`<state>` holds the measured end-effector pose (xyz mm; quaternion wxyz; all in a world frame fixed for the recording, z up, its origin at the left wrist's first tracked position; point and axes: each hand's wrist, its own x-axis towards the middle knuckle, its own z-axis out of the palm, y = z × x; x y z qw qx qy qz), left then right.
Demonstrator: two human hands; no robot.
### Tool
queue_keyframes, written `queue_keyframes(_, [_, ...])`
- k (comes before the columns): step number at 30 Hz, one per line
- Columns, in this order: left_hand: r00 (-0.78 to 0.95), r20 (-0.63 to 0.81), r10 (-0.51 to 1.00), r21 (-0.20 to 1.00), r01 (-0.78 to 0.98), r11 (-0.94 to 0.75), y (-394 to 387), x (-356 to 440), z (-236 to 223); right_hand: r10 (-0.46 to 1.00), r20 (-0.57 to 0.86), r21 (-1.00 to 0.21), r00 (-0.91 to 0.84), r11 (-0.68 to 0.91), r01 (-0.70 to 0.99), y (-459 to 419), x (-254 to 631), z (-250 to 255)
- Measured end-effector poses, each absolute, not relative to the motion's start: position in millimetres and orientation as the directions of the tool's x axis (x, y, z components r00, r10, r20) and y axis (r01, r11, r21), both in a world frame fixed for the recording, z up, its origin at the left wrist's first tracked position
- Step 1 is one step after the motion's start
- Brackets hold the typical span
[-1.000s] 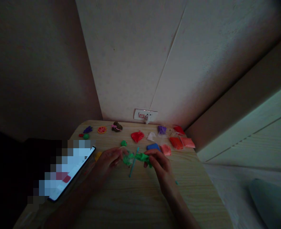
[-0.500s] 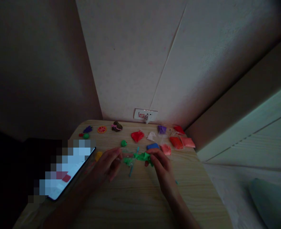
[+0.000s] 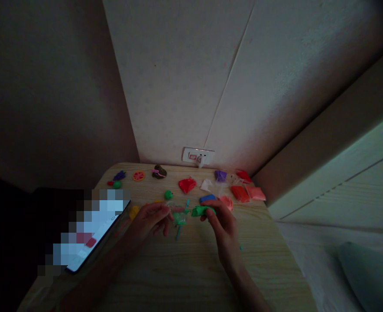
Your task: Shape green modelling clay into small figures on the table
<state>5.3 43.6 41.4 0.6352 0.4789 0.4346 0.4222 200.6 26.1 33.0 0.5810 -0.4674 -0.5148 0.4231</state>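
My left hand (image 3: 154, 216) pinches the edge of a clear plastic bag (image 3: 179, 216) with bits of green clay stuck inside it. In my right hand (image 3: 222, 221) is a lump of green modelling clay (image 3: 199, 211), held between thumb and fingers. A narrow gap separates the lump from the bag. Under the bag lies a thin teal stick (image 3: 178, 234) on the wooden table, partly covered. Just beyond my hands sits a small green clay ball (image 3: 168, 195) with a red spot.
Bagged clay lies to the back right: red (image 3: 187, 185), blue (image 3: 207, 199), purple (image 3: 220, 175) and orange (image 3: 240, 194). Small clay figures, among them an orange slice (image 3: 138, 176), stand at the back left. A lit tablet or phone (image 3: 97, 236) lies left. A wall socket (image 3: 198, 156) is behind.
The green clay has come away from the bag and now looks more compact in my right hand. My left hand still grips the bag, its lower fingers spread more.
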Motion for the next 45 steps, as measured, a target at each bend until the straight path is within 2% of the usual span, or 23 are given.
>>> queue_keyframes(4, [0.255, -0.157, 0.954, 0.976, -0.110, 0.190, 44, 5, 41, 0.958, 0.239, -0.971, 0.158, 0.241, 0.005, 27, 201, 30])
queue_keyframes(10, [0.259, -0.202, 0.944, 0.971, -0.074, 0.228, 43, 6, 42, 0.971, 0.234, -0.972, 0.049, 0.232, 0.046, 25, 196, 25])
queue_keyframes(22, [0.371, -0.177, 0.911, 0.968, -0.102, 0.230, 36, 10, 35, 0.946, 0.323, -0.908, 0.039, 0.298, 0.294, 23, 198, 27])
queue_keyframes(29, [0.291, -0.188, 0.938, 0.969, -0.099, 0.225, 39, 10, 35, 0.931, 0.355, -0.891, -0.089, 0.365, 0.271, 22, 194, 29])
queue_keyframes(34, [0.215, -0.171, 0.962, 0.981, -0.053, 0.186, 40, 8, 36, 0.940, 0.339, -0.901, -0.042, 0.337, 0.274, 23, 193, 28])
queue_keyframes(40, [0.122, -0.164, 0.979, 0.985, -0.040, 0.170, 41, 6, 44, 0.968, 0.242, -0.955, 0.069, 0.225, 0.194, 26, 197, 25])
queue_keyframes(45, [0.178, -0.159, 0.971, 0.987, -0.004, 0.162, 41, 9, 45, 0.963, 0.264, -0.956, 0.044, 0.255, 0.144, 27, 196, 24])
